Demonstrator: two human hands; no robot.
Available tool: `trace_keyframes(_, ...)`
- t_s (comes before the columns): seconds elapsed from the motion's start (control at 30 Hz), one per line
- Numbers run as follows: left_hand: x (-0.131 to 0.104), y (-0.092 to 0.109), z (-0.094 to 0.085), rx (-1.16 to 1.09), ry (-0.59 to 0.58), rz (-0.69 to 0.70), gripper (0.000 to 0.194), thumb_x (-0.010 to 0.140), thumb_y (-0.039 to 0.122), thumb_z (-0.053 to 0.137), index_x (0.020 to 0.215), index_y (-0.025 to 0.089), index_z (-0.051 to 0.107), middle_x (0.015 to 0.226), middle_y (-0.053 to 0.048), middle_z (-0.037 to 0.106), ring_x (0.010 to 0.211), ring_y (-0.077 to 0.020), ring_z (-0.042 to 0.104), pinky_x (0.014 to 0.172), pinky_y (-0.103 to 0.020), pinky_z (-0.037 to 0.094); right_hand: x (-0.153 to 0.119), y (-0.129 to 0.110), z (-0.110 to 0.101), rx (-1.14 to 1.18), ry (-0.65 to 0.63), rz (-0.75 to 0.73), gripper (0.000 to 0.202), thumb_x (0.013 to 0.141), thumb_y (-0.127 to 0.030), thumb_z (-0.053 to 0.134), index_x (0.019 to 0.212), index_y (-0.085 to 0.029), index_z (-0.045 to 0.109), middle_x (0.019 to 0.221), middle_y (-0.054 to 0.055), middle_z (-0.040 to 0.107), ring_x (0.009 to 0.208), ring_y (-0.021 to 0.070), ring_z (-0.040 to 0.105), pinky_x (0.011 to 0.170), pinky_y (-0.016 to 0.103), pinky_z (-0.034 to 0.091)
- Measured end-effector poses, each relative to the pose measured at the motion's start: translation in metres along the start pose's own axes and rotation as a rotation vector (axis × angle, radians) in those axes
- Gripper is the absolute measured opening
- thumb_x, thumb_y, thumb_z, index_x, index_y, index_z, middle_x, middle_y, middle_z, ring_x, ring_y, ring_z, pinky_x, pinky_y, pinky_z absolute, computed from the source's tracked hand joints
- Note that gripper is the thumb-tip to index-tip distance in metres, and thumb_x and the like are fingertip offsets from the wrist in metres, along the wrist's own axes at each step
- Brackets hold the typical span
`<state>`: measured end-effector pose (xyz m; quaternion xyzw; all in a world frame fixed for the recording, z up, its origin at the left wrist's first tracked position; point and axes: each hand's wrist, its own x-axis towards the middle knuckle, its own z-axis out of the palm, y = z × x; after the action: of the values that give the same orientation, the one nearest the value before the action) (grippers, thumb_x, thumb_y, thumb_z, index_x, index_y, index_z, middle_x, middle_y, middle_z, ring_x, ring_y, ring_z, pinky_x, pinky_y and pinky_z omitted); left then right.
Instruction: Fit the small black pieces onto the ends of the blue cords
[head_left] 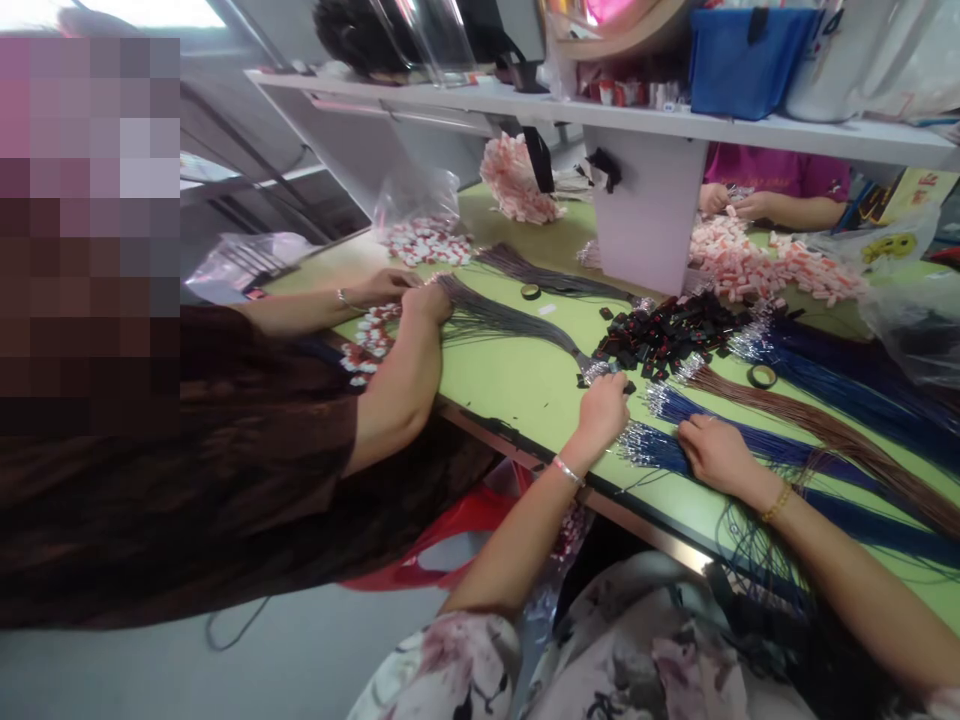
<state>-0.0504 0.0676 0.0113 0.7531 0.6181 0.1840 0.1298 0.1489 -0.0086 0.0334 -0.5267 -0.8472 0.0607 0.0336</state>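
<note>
The blue wires (772,446) lie in bundles on the green table (525,375), their silver tips turned to about ten o'clock. The right hand (716,455) rests over them with bent fingers; I cannot tell whether it grips a wire. At ten o'clock from this hand is the left hand (602,410), its fingers closed together beside the silver ends of the grey wires (517,318). What is between these fingers, I cannot tell. The black pieces (667,335) make a pile at one o'clock from the left hand. The brown wires (821,425) and a tape roll (762,376) are at two o'clock from the right hand. Farther, at one o'clock, the peach pieces (739,262) lie before a person in pink (780,180). At ten o'clock, another person's hands (426,298) work near red-and-white pieces (367,345).
</note>
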Motion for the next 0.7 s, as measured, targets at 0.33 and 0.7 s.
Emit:
trace_keyframes(0.33, -0.016, -0.034, -0.008, -0.505, 0.093, -0.132, 0.01, 0.075, 0.016, 0.058, 0.085, 0.019, 0.059, 0.082, -0.002, 0.061, 0.07, -0.0143, 0.056, 0.067, -0.027, 0.044, 0.005, 0.009, -0.007, 0.246, 0.015, 0.007, 0.015, 0.088, -0.02, 0.042, 0.077, -0.019, 0.052, 0.076, 0.003, 0.058, 0.07, 0.0145, 0.05, 0.064, 0.024, 0.032)
trace_keyframes(0.7, -0.037, -0.013, -0.014, -1.383, 0.152, -0.168, 0.04, 0.068, 0.03, 0.072, 0.103, 0.018, 0.056, 0.096, -0.004, 0.063, 0.075, -0.0113, 0.06, 0.07, -0.024, 0.047, 0.011, 0.002, -0.008, 0.805, 0.06, 0.048, 0.015, 0.085, -0.029, 0.046, 0.077, -0.018, 0.052, 0.068, -0.002, 0.056, 0.06, 0.0111, 0.047, 0.058, 0.022, 0.038)
